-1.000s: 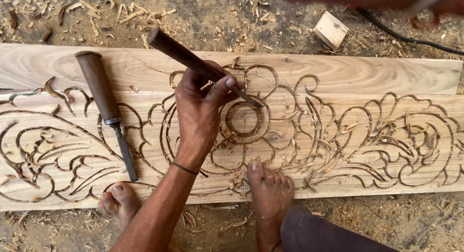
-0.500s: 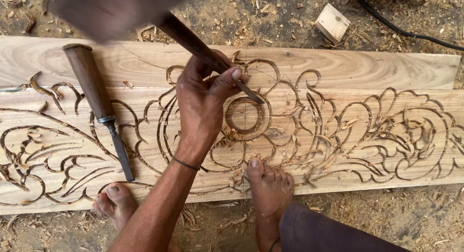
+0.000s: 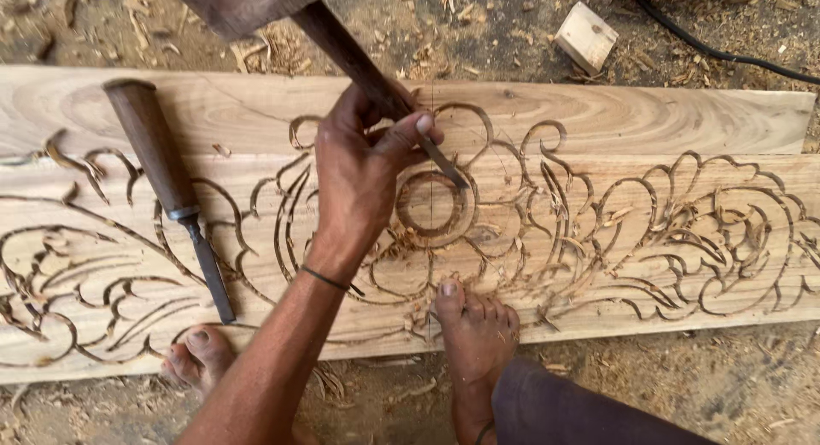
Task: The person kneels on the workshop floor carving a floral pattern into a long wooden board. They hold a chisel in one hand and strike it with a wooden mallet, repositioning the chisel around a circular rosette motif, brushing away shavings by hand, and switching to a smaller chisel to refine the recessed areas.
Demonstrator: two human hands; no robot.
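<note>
1. The left hand (image 3: 363, 176) is closed round a chisel (image 3: 376, 82), thumb and fingers pinching the shaft low down. Its blade tip rests on the plank (image 3: 598, 120), at the upper right rim of a carved ring (image 3: 431, 204).
2. The right hand is not clearly in view. A blurred wooden mallet (image 3: 243, 2) hangs at the top edge above the chisel's handle end; what holds it, and how, I cannot tell.
3. The chisel looks stiff and fairly light, with a smooth wooden handle and a sharp steel edge. Judging by the grip, the low shaft is the place to hold it, fingers kept clear of the edge.
4. The plank looks heavy and rigid, lying flat on the ground. Its thin carved ridges would probably chip easily.
5. A second chisel (image 3: 166, 184) lies loose on the plank left of the hand, well apart from it.
6. Two bare feet (image 3: 474, 325) press on the plank's near edge, one just below the ring.
7. There is open wood along the plank's far strip. Beyond it are a small wood block (image 3: 586, 37), a black cable (image 3: 726, 54) and shavings.
</note>
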